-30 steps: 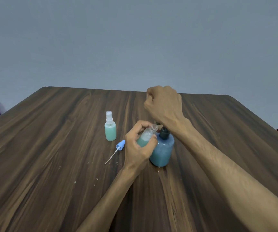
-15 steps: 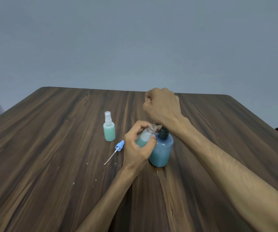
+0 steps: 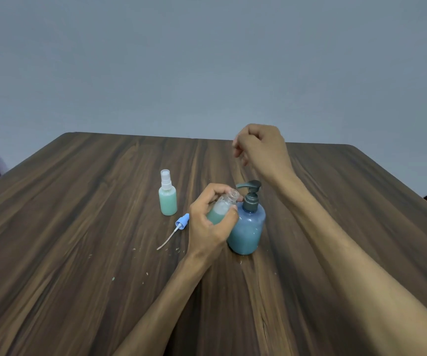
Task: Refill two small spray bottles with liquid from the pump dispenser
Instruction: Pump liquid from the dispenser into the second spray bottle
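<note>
Pump dispenser [image 3: 246, 222] on the table [image 3: 78, 227] springs free as the right hand [image 3: 260, 150] lifts off loosely curled, empty, while the left hand [image 3: 208, 224] grips the uncapped spray bottle [image 3: 221, 208] under its spout — one squirt delivered, probably more needed.

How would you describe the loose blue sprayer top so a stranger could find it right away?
On the wooden table, look just left of the left hand and in front of the capped spray bottle. The sprayer top lies flat there, the only blue cap, trailing a thin white tube.
</note>
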